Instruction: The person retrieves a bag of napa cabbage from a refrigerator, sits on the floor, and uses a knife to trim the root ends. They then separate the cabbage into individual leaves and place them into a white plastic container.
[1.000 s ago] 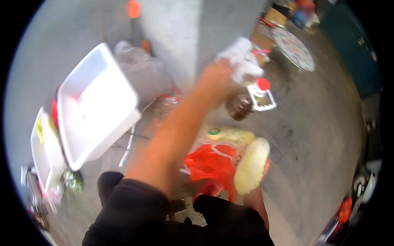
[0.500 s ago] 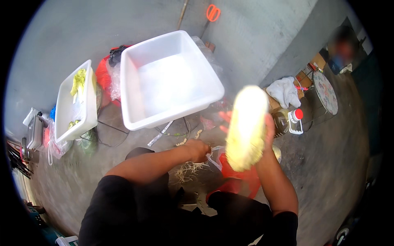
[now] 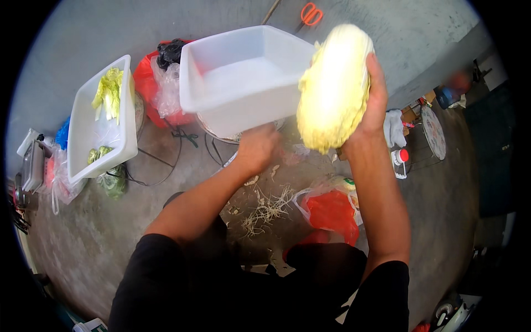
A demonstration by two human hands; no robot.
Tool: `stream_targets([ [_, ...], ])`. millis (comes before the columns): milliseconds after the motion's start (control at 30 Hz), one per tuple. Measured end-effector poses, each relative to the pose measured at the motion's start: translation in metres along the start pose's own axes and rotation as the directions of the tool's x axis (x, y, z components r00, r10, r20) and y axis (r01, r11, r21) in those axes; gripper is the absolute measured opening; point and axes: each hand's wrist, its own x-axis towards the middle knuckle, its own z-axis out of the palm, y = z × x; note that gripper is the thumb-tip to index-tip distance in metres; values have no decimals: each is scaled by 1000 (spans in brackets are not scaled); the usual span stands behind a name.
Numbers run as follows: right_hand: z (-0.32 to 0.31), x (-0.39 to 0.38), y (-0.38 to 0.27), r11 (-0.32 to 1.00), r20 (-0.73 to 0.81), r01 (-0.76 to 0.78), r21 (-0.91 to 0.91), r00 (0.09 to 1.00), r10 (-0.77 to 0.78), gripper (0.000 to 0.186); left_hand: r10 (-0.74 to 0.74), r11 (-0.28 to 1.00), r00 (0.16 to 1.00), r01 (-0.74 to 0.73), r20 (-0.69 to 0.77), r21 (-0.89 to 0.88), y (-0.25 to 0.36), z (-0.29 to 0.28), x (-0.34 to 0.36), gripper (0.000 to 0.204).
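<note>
My right hand (image 3: pixel 368 110) grips a large pale yellow and white napa cabbage (image 3: pixel 334 83), raised in front of the white plastic tub (image 3: pixel 215 94) at the right end of that tub. My left hand (image 3: pixel 263 144) is low, just below the tub's front edge; its fingers are curled and blurred, and what they may hold is hidden. The tub rests on a round stool (image 3: pixel 213 126). A red plastic bag (image 3: pixel 331 213) lies on the floor below the cabbage, with scattered pale scraps (image 3: pixel 265 213) beside it.
A smaller white tub (image 3: pixel 80 133) with greens stands at the left, bags (image 3: pixel 61 182) around it. A capped jug (image 3: pixel 401 157), white cloth (image 3: pixel 392 127) and round tabletop (image 3: pixel 434 133) are at the right. Orange-handled scissors (image 3: pixel 311 14) show by the wall.
The view has swung toward the tubs. My right hand has raised the cabbage to beside the large tub. My left hand moved from by the cloth to low over the floor, then up toward that tub.
</note>
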Motion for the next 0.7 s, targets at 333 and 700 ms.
stream_targets([
  [333,7,-14,12,997,-3,-73,21,997,73,49,-289,950,920,310,-265,39,-45,6,7,32],
  [700,-60,-76,56,960,-145,-277,42,949,281,53,-65,910,806,290,589,-296,70,-54,-117,38],
])
